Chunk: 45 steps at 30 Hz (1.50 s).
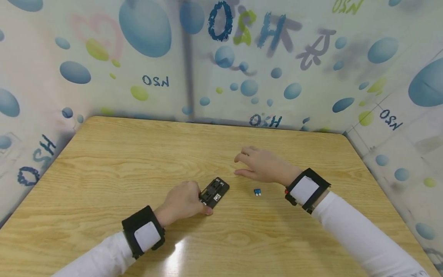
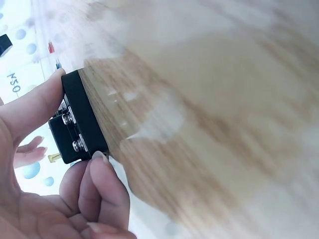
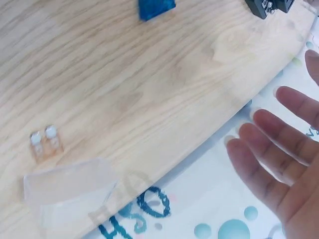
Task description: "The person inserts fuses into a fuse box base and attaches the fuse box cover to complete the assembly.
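Observation:
My left hand (image 1: 183, 200) pinches the end of a black fuse holder (image 1: 215, 191) between thumb and fingers, close to the table. In the left wrist view the black fuse holder (image 2: 82, 119) shows its side, with metal screws and a brass-coloured piece sticking out. My right hand (image 1: 264, 163) hovers over the table with its fingers spread and nothing held. On the table below it lies a blue blade fuse (image 1: 257, 192), its metal prongs toward me. The right wrist view shows the open right hand (image 3: 284, 144) beyond the blue fuse (image 3: 155, 7).
An orange-tinted blade fuse (image 3: 47, 143) lies beside a clear plastic piece (image 3: 70, 186) in the right wrist view. The wooden table (image 1: 138, 154) meets a patterned curtain (image 1: 207, 96) at its back edge.

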Each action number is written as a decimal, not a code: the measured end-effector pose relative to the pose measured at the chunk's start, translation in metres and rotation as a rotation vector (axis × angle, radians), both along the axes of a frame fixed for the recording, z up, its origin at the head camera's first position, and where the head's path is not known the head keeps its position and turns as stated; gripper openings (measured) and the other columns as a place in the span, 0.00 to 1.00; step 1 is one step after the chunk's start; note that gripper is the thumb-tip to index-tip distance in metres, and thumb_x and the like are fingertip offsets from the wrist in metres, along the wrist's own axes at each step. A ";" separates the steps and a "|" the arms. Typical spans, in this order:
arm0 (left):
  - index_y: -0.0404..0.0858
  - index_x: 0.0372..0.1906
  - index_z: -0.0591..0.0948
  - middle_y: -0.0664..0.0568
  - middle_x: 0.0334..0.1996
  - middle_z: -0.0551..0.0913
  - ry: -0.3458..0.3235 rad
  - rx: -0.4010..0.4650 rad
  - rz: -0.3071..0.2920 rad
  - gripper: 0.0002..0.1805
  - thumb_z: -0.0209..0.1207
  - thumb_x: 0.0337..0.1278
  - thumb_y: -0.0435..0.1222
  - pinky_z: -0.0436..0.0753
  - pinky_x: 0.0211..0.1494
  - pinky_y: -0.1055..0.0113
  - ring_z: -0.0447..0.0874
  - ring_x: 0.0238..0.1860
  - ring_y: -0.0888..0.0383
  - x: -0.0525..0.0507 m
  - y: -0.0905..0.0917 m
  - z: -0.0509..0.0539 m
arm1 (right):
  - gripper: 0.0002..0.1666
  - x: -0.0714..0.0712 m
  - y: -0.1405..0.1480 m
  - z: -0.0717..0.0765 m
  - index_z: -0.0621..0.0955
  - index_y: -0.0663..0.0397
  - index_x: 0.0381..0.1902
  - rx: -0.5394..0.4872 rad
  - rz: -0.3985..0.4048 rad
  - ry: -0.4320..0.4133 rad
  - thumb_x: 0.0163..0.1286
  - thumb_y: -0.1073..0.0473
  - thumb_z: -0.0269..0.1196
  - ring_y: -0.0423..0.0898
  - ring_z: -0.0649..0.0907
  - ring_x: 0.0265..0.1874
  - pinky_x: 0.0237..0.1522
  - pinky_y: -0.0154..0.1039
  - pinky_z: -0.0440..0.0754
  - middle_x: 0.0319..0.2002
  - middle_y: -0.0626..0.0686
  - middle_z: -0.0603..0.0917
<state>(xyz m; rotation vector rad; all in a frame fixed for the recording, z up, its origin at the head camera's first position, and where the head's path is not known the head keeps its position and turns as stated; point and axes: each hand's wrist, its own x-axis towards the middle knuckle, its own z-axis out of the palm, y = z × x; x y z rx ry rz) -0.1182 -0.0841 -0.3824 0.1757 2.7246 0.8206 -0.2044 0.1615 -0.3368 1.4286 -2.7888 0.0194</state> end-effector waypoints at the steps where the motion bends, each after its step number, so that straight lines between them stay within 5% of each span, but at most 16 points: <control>1: 0.40 0.16 0.76 0.53 0.16 0.77 0.000 0.001 0.000 0.24 0.79 0.28 0.49 0.65 0.20 0.68 0.69 0.17 0.59 0.000 0.000 0.000 | 0.22 0.000 0.003 0.001 0.80 0.53 0.53 0.007 -0.011 -0.006 0.73 0.44 0.58 0.47 0.81 0.41 0.42 0.42 0.82 0.45 0.52 0.81; 9: 0.40 0.16 0.76 0.53 0.16 0.77 -0.008 0.018 0.000 0.24 0.80 0.28 0.48 0.65 0.19 0.69 0.68 0.17 0.60 0.001 0.000 0.000 | 0.25 -0.002 0.022 0.000 0.80 0.53 0.54 0.139 -0.096 -0.025 0.73 0.41 0.57 0.48 0.81 0.39 0.40 0.43 0.80 0.42 0.52 0.82; 21: 0.40 0.18 0.76 0.53 0.17 0.78 -0.019 0.031 0.001 0.23 0.79 0.28 0.48 0.66 0.20 0.69 0.69 0.17 0.59 0.001 0.001 0.000 | 0.22 0.000 0.058 -0.015 0.81 0.54 0.52 0.182 -0.150 -0.074 0.71 0.44 0.60 0.48 0.81 0.37 0.41 0.44 0.81 0.41 0.53 0.82; 38: 0.40 0.19 0.76 0.52 0.19 0.78 -0.015 -0.009 -0.002 0.24 0.80 0.27 0.48 0.67 0.21 0.68 0.71 0.19 0.58 0.001 0.000 0.001 | 0.15 0.004 0.088 -0.028 0.80 0.52 0.47 0.140 -0.219 -0.160 0.68 0.50 0.65 0.40 0.75 0.32 0.37 0.39 0.78 0.37 0.49 0.78; 45: 0.39 0.19 0.76 0.52 0.18 0.78 -0.014 -0.010 -0.006 0.24 0.80 0.27 0.48 0.67 0.21 0.68 0.71 0.19 0.57 0.000 0.000 0.001 | 0.14 0.004 0.092 -0.029 0.80 0.53 0.45 0.075 -0.197 -0.199 0.62 0.64 0.69 0.40 0.78 0.32 0.36 0.36 0.80 0.37 0.50 0.79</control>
